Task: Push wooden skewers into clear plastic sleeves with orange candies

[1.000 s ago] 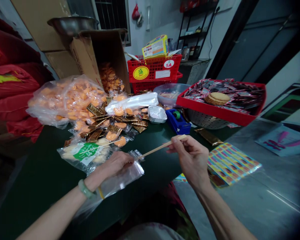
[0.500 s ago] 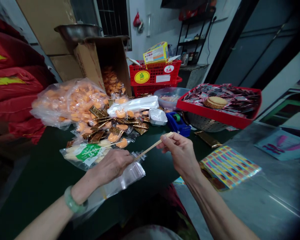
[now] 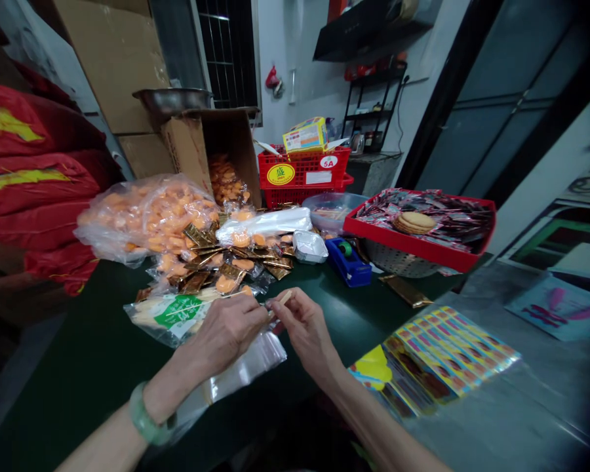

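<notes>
My right hand (image 3: 299, 321) is closed in a pinch on a thin wooden stick (image 3: 286, 297), whose upper end shows above the fingers. My left hand (image 3: 233, 324), with a green bangle on its wrist, is closed on a clear plastic bag, mostly hidden by the fingers. The fingertips of both hands nearly meet, and the stick's lower end is hidden between them. Under the left hand lie flat clear bags (image 3: 253, 360). Just beyond it is a packet of wooden sticks (image 3: 177, 313) with a green label.
Orange biscuits (image 3: 226, 283) and brown-gold sachets (image 3: 196, 282) are heaped beyond my hands. A blue tape dispenser (image 3: 349, 263) and a foil tray (image 3: 309, 246) stand behind. To the right are a red box lid of sachets (image 3: 417, 244) and printed sticker sheets (image 3: 452, 354).
My right hand has moved left and down to my left hand, bringing the stick along, so less of the stick shows. My left hand has stayed nearly in place. The view has tilted up slightly.
</notes>
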A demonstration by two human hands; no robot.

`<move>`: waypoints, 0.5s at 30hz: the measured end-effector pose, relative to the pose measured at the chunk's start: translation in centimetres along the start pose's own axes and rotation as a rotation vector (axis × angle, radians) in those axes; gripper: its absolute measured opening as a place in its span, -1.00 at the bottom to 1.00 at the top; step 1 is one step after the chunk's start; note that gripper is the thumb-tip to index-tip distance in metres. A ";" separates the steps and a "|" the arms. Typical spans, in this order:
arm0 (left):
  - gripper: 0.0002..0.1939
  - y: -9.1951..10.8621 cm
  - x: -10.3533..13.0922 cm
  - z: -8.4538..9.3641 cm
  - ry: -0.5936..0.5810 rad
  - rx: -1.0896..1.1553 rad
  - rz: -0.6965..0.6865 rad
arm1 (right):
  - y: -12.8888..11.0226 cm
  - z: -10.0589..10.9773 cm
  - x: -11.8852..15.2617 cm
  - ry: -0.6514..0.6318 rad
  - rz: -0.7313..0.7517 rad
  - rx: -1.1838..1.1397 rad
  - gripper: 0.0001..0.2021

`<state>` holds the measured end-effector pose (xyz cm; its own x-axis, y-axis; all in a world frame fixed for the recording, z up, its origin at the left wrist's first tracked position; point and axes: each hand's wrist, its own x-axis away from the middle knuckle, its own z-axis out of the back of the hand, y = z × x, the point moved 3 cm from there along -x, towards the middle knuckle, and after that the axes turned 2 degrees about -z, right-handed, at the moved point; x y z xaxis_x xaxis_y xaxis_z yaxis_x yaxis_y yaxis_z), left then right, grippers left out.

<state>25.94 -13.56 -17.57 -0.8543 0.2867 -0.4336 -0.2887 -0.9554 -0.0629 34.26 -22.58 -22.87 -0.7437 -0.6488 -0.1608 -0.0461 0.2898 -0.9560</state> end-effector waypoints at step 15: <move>-0.35 -1.7 4.8 -4.4 0.049 0.615 0.691 | -9.5 4.9 -5.2 0.024 0.231 0.058 -0.79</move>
<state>24.23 -10.89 -23.44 -0.9070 -0.3489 -0.2357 0.0870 -0.7030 0.7058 41.83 -25.43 -14.17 -0.7457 -0.5532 -0.3714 0.1648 0.3869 -0.9073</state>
